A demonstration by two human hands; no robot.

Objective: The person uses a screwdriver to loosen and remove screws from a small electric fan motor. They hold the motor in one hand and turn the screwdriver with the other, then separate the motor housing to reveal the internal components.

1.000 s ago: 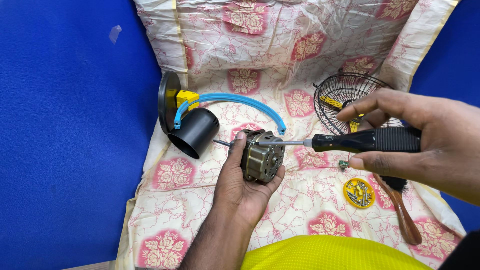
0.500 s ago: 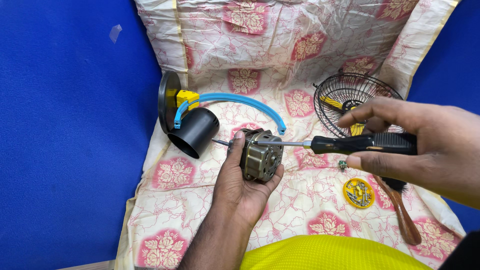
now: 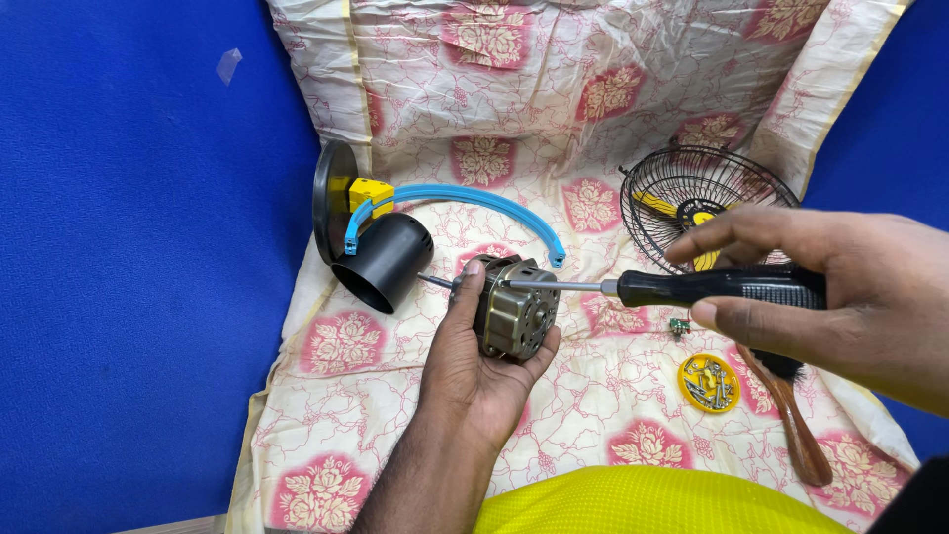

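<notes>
Small metal motor, brass-toned, sat in my left hand, held up over the middle of the floral cloth. Left palm faced up and cupped it from below, thumb pressed along the motor's left side, fingers wrapped under and behind it. Left forearm came in from the bottom edge, angled up. A thin shaft stuck out of the motor's left side toward the black cylinder.

Screwdriver lay almost level, metal tip touching the top of the motor, black handle running right. My right hand pinched that handle between thumb below and fingers above, index finger stretched out over it. Right wrist entered from the right edge.

Outward: the black cylinder lay on its side just left of the motor, open end toward me, touching a dark round disc with a yellow block. A blue curved strip arced from that block toward the motor. Black wire fan guard sat behind the right hand, yellow part inside. Yellow round lid with screws lay on the cloth below the screwdriver, a brush with a wooden handle just beside it. Blue surface surrounded the cloth. Yellow fabric showed at the bottom edge.
</notes>
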